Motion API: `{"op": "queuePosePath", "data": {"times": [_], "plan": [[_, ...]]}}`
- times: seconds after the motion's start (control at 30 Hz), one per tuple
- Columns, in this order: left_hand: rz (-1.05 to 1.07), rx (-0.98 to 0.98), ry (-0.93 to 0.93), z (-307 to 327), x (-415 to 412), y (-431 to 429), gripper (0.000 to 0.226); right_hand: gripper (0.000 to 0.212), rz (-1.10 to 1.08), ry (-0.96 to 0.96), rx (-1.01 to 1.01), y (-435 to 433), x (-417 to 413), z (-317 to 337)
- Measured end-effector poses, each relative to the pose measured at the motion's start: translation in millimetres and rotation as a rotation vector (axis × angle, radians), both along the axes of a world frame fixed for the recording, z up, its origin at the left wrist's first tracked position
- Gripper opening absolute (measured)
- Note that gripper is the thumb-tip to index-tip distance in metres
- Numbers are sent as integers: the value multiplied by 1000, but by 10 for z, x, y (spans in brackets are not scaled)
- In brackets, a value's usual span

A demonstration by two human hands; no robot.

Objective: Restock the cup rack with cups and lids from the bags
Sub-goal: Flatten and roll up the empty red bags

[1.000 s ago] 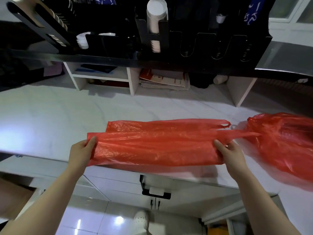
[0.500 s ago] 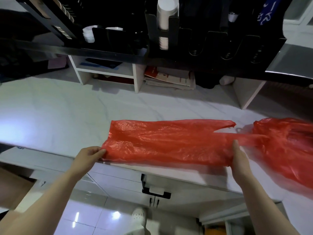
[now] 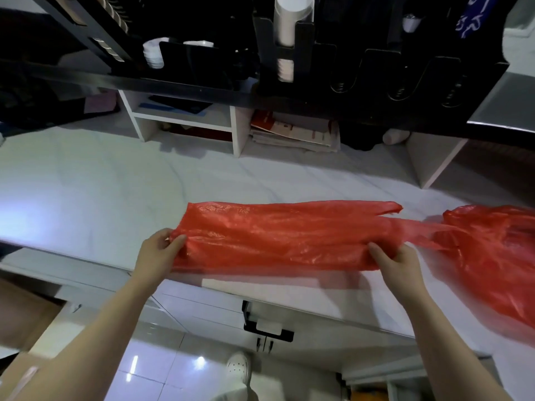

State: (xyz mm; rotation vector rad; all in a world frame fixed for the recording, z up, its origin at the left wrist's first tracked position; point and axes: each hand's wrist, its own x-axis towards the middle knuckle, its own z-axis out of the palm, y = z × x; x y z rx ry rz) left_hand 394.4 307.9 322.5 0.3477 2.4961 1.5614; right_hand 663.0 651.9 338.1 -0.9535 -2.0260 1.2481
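Flat red bag (image 3: 289, 235) is stretched lengthwise low over the front of the white counter (image 3: 101, 198), close to its edge; can't tell how much of it touches the top. L hand (image 3: 157, 253) pinches the bag's closed end, thumb on top, fingers curled under the plastic. R hand (image 3: 396, 261) pinches the other end just short of the handles, thumb on top, fingers tucked below & hidden. Bag looks flattened, no bulge showing.

Its handles trail off to the R and meet a second red bag (image 3: 498, 256), crumpled & fuller, on the counter's R side, partly out of frame, blurred.

At the back, a black cup rack (image 3: 333, 68) sits on a dark ledge that overhangs the counter. One slot holds a white cup stack (image 3: 292, 21); slots to the R of it show only springs. Further L is a small white stack (image 3: 152, 55), lids or cups, can't tell.

Under the ledge there's a white shelf unit (image 3: 237, 131) w/ a pile of papers (image 3: 295, 134) beside it. Below the counter edge: black bracket (image 3: 266, 331), white shoe (image 3: 238, 369) on glossy floor tiles.
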Motion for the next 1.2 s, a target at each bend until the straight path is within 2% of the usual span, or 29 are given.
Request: {"op": "queuePosePath", "data": {"times": [0.07, 0.17, 0.23, 0.37, 0.47, 0.6, 0.7, 0.77, 0.87, 1.03, 1.2], "plan": [[56, 42, 46, -14, -48, 31, 6, 17, -51, -8, 15, 20, -56, -11], [110, 2, 62, -107, -135, 88, 10, 56, -87, -139, -66, 49, -129, -147], [129, -83, 14, -214, -175, 118, 13, 66, -94, -207, -78, 59, -128, -284], [197, -321, 33, -380, -228, 91, 19, 52, -42, -108, -73, -8, -29, -418], [230, -446, 83, -407, -258, 106, 26, 36, 47, -159, 24, -45, -6, -469], [229, -518, 122, -407, -271, 154, 27, 25, -49, -261, 81, -39, -129, -466], [217, -537, 126, -401, -283, 164, 24, 7, -88, -241, 41, -88, -153, -447], [225, -534, 135, -397, -271, 187, 21, 16, -115, -240, 39, -115, -170, -454], [254, -497, 149, -408, -244, 202, 24, 41, -140, -307, 52, -76, -244, -446], [221, -461, 189, -396, -290, 188, 27, 34, -148, -471, 136, -38, -366, -433], [246, -464, 121, -380, -339, 244, 32, 32, -209, -564, 192, -43, -510, -422]]}}
